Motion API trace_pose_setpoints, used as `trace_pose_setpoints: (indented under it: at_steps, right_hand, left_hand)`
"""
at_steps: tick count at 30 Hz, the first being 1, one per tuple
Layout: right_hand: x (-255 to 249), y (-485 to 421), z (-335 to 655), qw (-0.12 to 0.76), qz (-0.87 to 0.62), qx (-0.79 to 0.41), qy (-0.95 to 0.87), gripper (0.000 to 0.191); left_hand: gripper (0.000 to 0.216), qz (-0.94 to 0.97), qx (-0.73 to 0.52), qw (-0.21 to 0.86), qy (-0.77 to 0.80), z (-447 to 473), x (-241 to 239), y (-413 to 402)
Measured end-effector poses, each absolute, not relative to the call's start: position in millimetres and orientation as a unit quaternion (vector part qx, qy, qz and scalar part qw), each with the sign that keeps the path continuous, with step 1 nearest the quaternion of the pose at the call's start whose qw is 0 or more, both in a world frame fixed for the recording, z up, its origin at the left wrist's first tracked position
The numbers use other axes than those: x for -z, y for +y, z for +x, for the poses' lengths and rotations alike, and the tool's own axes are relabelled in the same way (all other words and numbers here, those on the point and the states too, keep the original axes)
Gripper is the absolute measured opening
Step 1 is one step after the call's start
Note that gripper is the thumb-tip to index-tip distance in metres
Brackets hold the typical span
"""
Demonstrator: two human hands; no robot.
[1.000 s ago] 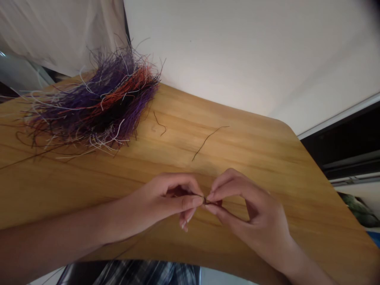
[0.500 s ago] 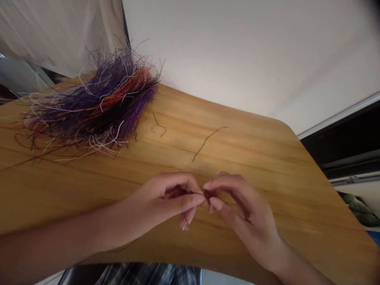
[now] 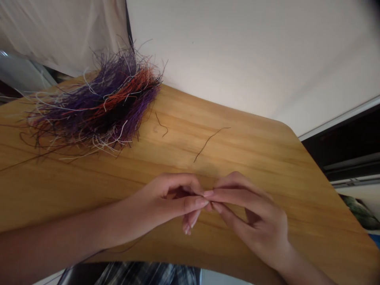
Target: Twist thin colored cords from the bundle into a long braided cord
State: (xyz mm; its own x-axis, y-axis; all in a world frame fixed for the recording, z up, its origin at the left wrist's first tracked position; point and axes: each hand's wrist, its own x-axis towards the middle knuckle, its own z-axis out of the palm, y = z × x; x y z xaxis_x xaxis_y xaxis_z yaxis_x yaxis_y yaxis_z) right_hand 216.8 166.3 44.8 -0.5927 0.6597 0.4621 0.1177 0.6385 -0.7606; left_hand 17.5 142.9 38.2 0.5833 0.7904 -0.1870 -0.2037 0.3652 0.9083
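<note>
My left hand (image 3: pixel 178 202) is closed in a pinch over the near part of the table, thumb pressed against the index finger. My right hand (image 3: pixel 258 217) meets it tip to tip, its thumb and index finger closing on the same spot. Between the fingertips is a thin strand that is almost wholly covered by the fingers. A dark length of strand (image 3: pixel 127 249) trails out below my left wrist toward the table's front edge. Beyond my hands, one loose dark strand (image 3: pixel 208 140) and a shorter curled one (image 3: pixel 160 125) lie on the wood.
A large tangled bundle of purple, orange, black and white strands (image 3: pixel 118 103) lies at the table's back left. The wooden table (image 3: pixel 267 158) meets a pale wall (image 3: pixel 237 51) behind. Patterned checked cloth (image 3: pixel 148 274) shows below the front edge.
My right index finger has straightened and come over to the left fingertips, covering the dark purple bit seen there before. More of the trailing strand shows under my left forearm.
</note>
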Motion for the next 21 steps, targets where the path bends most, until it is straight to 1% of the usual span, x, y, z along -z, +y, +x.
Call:
trace_pose_setpoints:
  at_steps: [4,11,15,19,21]
  right_hand:
    - [-49.0,165.6,217.6,0.388,-0.242,-0.307,-0.835,0.037]
    - [-47.6,163.6,217.2,0.401,-0.275,-0.324,-0.812,0.027]
    - [-47.3,159.8,213.9,0.419,-0.287,-0.306,-0.805,0.023]
    - [-46.7,153.1,212.1,0.417,-0.295,-0.273,-0.815,0.023]
    - [-46.2,151.3,211.4,0.419,-0.305,-0.289,-0.805,0.021]
  left_hand:
    - [0.018,0.472,-0.331,0.752,0.321,17.5,-37.8,142.3]
    - [0.017,0.482,-0.324,0.745,0.328,16.6,-42.0,143.0]
    - [0.016,0.499,-0.327,0.727,0.34,16.5,-42.9,142.3]
    - [0.018,0.517,-0.318,0.714,0.351,16.5,-40.9,140.0]
    - [0.018,0.518,-0.322,0.709,0.354,16.7,-39.4,138.8]
